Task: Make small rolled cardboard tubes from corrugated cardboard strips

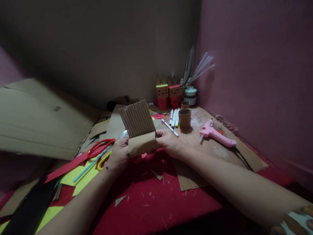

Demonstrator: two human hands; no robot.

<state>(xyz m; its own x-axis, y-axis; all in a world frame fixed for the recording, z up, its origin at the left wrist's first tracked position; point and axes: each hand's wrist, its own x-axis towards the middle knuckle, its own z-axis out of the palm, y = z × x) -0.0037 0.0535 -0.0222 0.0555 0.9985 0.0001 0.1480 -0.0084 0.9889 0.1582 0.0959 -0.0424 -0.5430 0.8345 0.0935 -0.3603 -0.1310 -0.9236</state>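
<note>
Between both hands is a piece of corrugated cardboard (pixel 139 120), its ribbed face toward me and its lower part folded or covered by a smooth brown flap (pixel 142 144). My left hand (pixel 119 151) grips its left edge, with the fingers partly hidden behind it. On the right edge, my right hand (pixel 168 142) pinches the piece with thumb and fingers. Red-handled scissors (pixel 101 145) lie just left of my left hand, near a blue striped pencil (pixel 91 164). Beyond my right hand rests a white marker with a blue band (pixel 170 127).
A pink glue gun (pixel 217 135) with a black cord lies at right. Two cardboard tubes (pixel 185 118), several markers (pixel 174 118) and two cardboard figures (pixel 162 93) stand or lie farther back. A large cardboard sheet (pixel 44 120) leans at left. Scraps dot the red cloth (pixel 146 209).
</note>
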